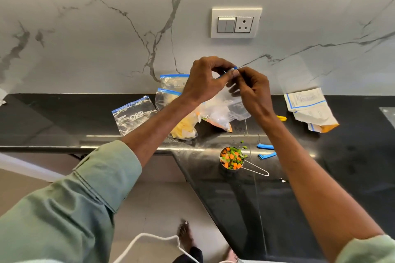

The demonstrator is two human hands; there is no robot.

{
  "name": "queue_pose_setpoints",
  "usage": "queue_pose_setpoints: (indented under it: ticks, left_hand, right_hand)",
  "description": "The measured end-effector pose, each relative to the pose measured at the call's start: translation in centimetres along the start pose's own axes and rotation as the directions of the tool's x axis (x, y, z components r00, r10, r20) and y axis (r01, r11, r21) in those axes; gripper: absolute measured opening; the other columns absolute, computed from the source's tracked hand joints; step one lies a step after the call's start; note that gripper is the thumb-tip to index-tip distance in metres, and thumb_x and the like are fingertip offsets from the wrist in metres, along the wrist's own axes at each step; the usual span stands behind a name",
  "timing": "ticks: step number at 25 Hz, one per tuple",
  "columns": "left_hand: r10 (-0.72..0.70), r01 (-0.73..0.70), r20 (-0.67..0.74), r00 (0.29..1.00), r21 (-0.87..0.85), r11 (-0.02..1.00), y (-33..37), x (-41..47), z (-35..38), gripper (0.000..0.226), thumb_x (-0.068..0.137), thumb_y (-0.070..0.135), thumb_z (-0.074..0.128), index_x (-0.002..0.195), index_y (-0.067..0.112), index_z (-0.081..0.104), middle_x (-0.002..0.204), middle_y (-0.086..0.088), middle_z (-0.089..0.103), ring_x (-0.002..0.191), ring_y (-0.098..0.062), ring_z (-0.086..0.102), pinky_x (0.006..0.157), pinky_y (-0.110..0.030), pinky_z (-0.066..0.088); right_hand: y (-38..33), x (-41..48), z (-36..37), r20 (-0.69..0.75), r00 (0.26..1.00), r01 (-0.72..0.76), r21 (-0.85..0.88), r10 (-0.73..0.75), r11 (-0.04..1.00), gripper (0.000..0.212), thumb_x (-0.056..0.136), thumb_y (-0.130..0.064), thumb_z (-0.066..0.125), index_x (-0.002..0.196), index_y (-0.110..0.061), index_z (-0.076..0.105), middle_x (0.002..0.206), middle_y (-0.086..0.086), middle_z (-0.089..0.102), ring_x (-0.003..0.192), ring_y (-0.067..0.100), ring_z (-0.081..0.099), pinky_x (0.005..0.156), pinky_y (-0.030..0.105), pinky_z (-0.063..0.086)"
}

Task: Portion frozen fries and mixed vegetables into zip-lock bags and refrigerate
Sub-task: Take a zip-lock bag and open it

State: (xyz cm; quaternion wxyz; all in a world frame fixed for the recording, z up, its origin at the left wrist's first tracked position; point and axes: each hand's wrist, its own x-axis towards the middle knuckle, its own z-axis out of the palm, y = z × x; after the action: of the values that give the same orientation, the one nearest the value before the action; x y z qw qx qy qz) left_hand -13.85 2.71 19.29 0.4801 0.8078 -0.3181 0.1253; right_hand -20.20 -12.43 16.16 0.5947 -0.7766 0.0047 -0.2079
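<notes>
My left hand [205, 80] and my right hand [249, 89] are raised above the black counter [342, 156], both pinching the blue zip strip of a clear zip-lock bag [237, 107] that hangs below them. A metal measuring cup [232, 158] full of peas and carrot cubes stands on the counter near its front edge. Behind my left forearm lie two zip-lock bags with fries [171, 94] and an open fries packet [184, 128]. The vegetable packet [220, 123] lies under the held bag. An empty zip-lock bag [133, 114] lies flat to the left.
A torn paper packet [310, 109] lies at the right. Blue clips [266, 150] and a yellow clip [281, 118] lie near the cup, with a few loose peas [243, 144]. A wall socket [235, 23] sits on the marble backsplash. A bare foot [186, 235] stands on the floor.
</notes>
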Motion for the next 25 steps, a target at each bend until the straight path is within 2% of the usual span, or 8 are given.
queue_pose_setpoints:
  ticks: [4,8,12,15,18,19,21,25]
  left_hand:
    - [-0.047,0.048,-0.075,0.996,0.011,0.999,1.8,-0.6,1.4,0.014,0.085,0.030,0.082,0.089,0.017,0.082,0.081,0.010,0.078,0.074,-0.002,0.072,0.079,-0.023,0.058]
    - [-0.034,0.037,-0.058,0.998,0.057,0.998,2.2,-2.0,1.8,0.013,0.086,0.023,0.083,0.091,0.012,0.082,0.084,0.005,0.078,0.074,-0.002,0.070,0.072,-0.011,0.053]
    - [-0.045,0.048,-0.039,0.998,0.091,0.995,1.3,-3.3,1.1,0.012,0.086,0.024,0.081,0.092,0.014,0.081,0.084,0.006,0.077,0.075,-0.005,0.071,0.076,-0.029,0.059]
    - [-0.054,0.054,0.004,0.999,0.079,0.995,1.7,-4.2,1.4,0.011,0.085,0.024,0.081,0.091,0.014,0.082,0.084,0.007,0.077,0.074,-0.006,0.072,0.075,-0.035,0.060]
    - [-0.123,0.134,0.159,0.980,-0.058,0.989,2.7,-4.5,1.8,0.015,0.092,0.026,0.077,0.096,0.012,0.080,0.080,0.009,0.076,0.071,-0.008,0.072,0.067,-0.030,0.058]
    - [-0.145,0.169,0.190,0.971,-0.120,0.978,3.1,-4.3,2.0,0.019,0.095,0.028,0.074,0.099,0.011,0.080,0.079,0.008,0.076,0.070,-0.012,0.072,0.065,-0.033,0.058]
    - [-0.164,0.192,0.160,0.973,-0.176,0.966,3.5,-3.8,2.3,0.023,0.098,0.029,0.070,0.105,0.010,0.081,0.085,0.000,0.078,0.075,-0.023,0.074,0.069,-0.046,0.061]
    - [-0.144,0.164,0.123,0.982,-0.175,0.971,4.0,-3.2,2.6,0.018,0.096,0.020,0.072,0.108,0.008,0.079,0.094,-0.002,0.079,0.083,-0.013,0.076,0.073,-0.033,0.064]
  right_hand:
    - [-0.5,-1.2,-0.7,-0.101,0.995,0.002,-0.026,-0.004,1.000,0.020,0.103,-0.015,0.056,0.098,-0.007,0.075,0.076,0.007,0.073,0.073,0.031,0.072,0.068,0.046,0.065]
    - [-0.4,-0.9,-3.4,-0.227,0.972,-0.059,0.032,0.064,0.998,0.025,0.104,-0.018,0.055,0.085,-0.016,0.070,0.074,0.002,0.071,0.075,0.028,0.073,0.069,0.042,0.065]
    - [0.8,0.2,-7.9,-0.393,0.902,-0.139,0.130,0.180,0.982,0.027,0.103,-0.021,0.054,0.081,-0.019,0.070,0.070,-0.001,0.069,0.073,0.019,0.068,0.070,0.037,0.060]
    - [1.0,0.2,-8.6,-0.443,0.882,-0.121,0.115,0.160,0.986,0.026,0.103,-0.020,0.054,0.083,-0.016,0.069,0.071,-0.002,0.068,0.070,0.015,0.066,0.070,0.035,0.057]
    - [0.3,0.1,-7.9,-0.400,0.911,-0.054,0.124,0.099,0.991,0.027,0.106,-0.017,0.051,0.083,-0.020,0.065,0.068,-0.008,0.065,0.068,0.012,0.061,0.069,0.031,0.056]
    - [0.0,0.1,-7.8,-0.354,0.933,-0.036,0.099,0.069,0.994,0.027,0.107,-0.017,0.051,0.084,-0.021,0.065,0.069,-0.010,0.066,0.069,0.011,0.062,0.070,0.030,0.057]
    - [-0.3,0.2,-7.4,-0.248,0.969,-0.004,0.045,0.015,0.999,0.025,0.108,-0.019,0.050,0.090,-0.018,0.066,0.072,-0.010,0.068,0.073,0.011,0.066,0.072,0.030,0.058]
    - [-0.5,0.3,-6.9,-0.155,0.986,0.067,-0.013,-0.068,0.998,0.023,0.109,-0.019,0.050,0.098,-0.008,0.067,0.078,-0.002,0.069,0.077,0.013,0.069,0.072,0.031,0.059]
